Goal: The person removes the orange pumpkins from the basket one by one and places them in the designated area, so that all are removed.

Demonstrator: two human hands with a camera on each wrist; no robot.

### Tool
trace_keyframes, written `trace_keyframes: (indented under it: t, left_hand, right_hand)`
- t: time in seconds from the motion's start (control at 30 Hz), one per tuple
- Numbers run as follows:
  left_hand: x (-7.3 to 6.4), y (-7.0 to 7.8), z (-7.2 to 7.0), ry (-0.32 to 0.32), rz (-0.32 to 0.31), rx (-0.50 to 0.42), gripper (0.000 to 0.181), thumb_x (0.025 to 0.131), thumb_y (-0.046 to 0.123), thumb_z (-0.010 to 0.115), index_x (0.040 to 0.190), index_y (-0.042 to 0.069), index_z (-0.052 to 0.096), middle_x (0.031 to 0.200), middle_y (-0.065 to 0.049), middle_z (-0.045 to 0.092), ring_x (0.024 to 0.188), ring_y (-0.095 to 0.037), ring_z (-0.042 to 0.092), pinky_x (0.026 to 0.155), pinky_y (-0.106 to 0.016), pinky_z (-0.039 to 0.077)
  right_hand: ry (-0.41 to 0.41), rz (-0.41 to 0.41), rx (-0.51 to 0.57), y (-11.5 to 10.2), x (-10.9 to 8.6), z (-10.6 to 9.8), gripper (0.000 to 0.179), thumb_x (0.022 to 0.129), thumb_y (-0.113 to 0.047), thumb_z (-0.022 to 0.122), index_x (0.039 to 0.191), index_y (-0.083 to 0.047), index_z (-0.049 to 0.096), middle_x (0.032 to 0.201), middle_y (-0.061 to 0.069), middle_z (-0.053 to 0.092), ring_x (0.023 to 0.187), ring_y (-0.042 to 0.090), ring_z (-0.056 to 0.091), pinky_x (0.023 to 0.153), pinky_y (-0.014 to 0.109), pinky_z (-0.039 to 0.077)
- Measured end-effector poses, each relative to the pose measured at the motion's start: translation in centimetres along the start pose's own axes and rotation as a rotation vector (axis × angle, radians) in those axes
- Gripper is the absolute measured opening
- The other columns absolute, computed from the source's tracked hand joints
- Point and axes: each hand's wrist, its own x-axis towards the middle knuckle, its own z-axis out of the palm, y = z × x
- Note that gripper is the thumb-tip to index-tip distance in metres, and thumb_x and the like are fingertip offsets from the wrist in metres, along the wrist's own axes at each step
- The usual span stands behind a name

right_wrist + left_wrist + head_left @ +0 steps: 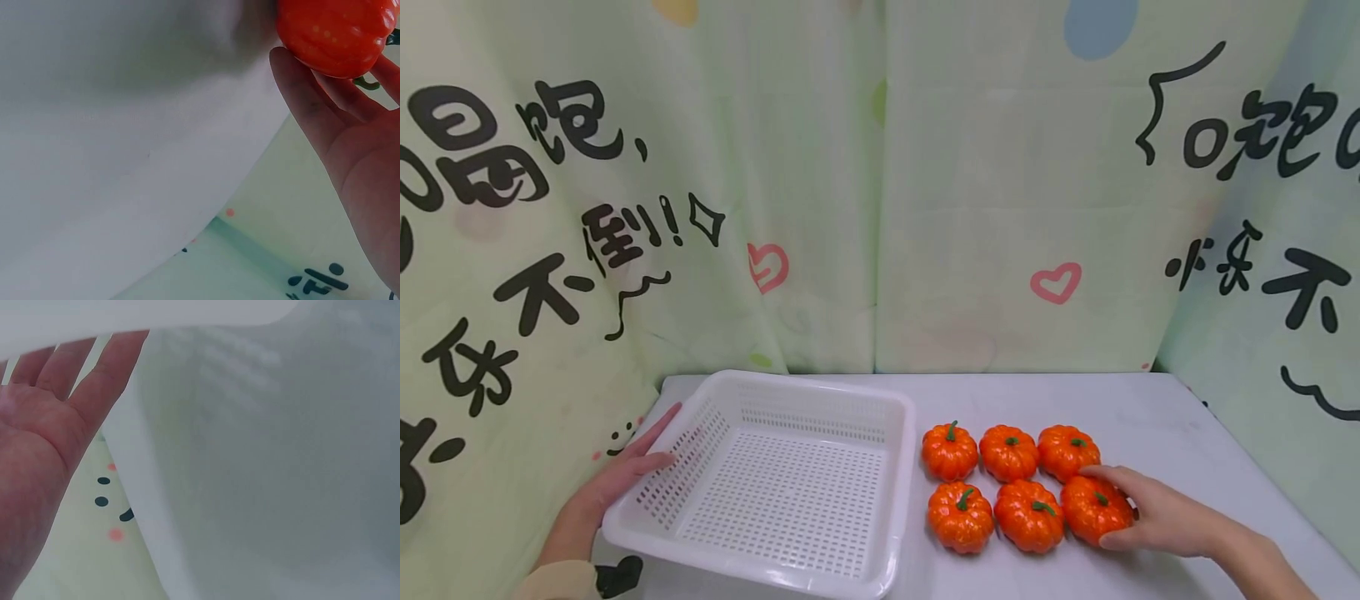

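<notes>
A white plastic basket [760, 567] with slotted walls and floor stands on the left half of the table, nothing inside it. My left hand [602, 487] rests at its left side, fingers stretched along the rim and thumb lying over it; in the left wrist view straight fingers reach up behind the white rim [156, 314]. On the right, my right hand [1176, 512] holds a small glossy orange pumpkin [1093, 507], thumb at the near side and fingers at the far side. The same pumpkin [334, 34] shows above the right palm in the right wrist view.
Several more orange pumpkins [1028, 518] with green stems stand in two rows between the basket and my right hand. A white cloth covers the table [1150, 417]. Pale green printed curtains [955, 208] close it in at the back and sides.
</notes>
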Motion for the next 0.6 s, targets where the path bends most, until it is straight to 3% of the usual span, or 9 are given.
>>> trace_keyframes:
  t: [0.2, 0.47, 0.6]
  left_hand:
    - [-0.08, 0.2, -0.11, -0.015, 0.004, -0.003, 0.076, 0.104, 0.022, 0.052, 0.161, 0.04, 0.004, 0.157, -0.024, 0.026, 0.103, -0.027, 0.065, 0.082, -0.04, 0.058]
    - [-0.11, 0.42, -0.37, -0.024, -0.013, -0.032, 0.076, 0.104, 0.025, 0.052, 0.16, 0.044, 0.005, 0.161, -0.023, 0.019, 0.105, -0.026, 0.064, 0.084, -0.039, 0.058]
    - [-0.05, 0.27, -0.54, -0.061, -0.014, -0.066, 0.075, 0.105, 0.026, 0.052, 0.16, 0.045, 0.005, 0.154, -0.015, 0.033, 0.107, -0.027, 0.065, 0.086, -0.039, 0.057]
  right_hand:
    - [-0.019, 0.027, 0.031, -0.03, 0.17, 0.2, 0.078, 0.08, -0.027, 0.084, 0.142, 0.003, 0.048, 0.137, 0.03, 0.05, 0.12, 0.05, 0.049, 0.093, 0.069, 0.046]
    - [0.004, -0.026, 0.009, 0.13, 0.05, 0.39, 0.078, 0.081, -0.03, 0.084, 0.142, 0.003, 0.048, 0.136, 0.03, 0.05, 0.12, 0.051, 0.048, 0.091, 0.069, 0.046]
    - [0.006, -0.022, 0.007, 0.23, -0.06, 0.44, 0.078, 0.081, -0.03, 0.084, 0.142, 0.002, 0.048, 0.135, 0.03, 0.05, 0.119, 0.05, 0.049, 0.09, 0.068, 0.048]
